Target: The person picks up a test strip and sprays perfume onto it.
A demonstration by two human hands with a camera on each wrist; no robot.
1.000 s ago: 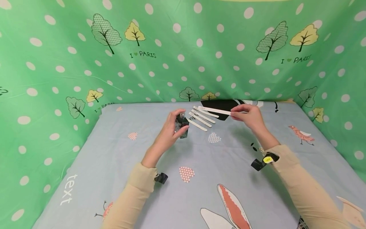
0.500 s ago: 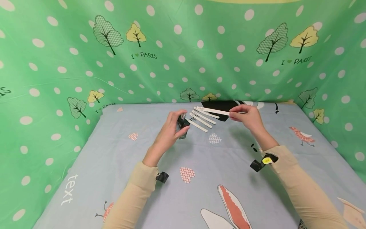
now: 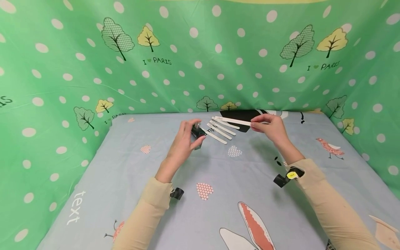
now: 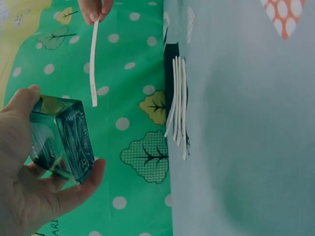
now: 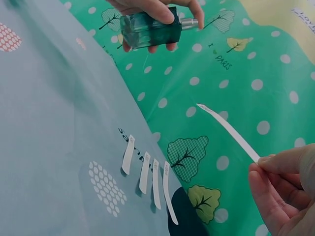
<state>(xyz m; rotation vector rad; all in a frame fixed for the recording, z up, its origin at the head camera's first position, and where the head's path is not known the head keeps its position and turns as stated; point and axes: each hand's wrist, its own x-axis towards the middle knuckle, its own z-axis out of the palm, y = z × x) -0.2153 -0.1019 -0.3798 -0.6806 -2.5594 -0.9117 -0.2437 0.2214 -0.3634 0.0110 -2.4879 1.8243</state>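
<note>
Compared with half a second ago, the left hand (image 3: 181,140) and the dark green, clear-walled rectangular glass bottle (image 5: 152,30) with a silver spray nozzle (image 5: 189,23) are slightly further left in the head view, while the right hand (image 3: 272,128) and its long, thin, white paper-like strip (image 3: 234,121) stay nearly where they were. The left hand is curled around the bottle, thumb on one side and fingers on the other, with the index finger bent to the nozzle's end. The right hand pinches one end of the strip between thumb and fingers; its marked far end points towards the bottle, apart from it. Both are raised over the pale blue printed cloth (image 3: 181,222), where four similar white strips (image 3: 219,132) lie fanned between the hands
</note>
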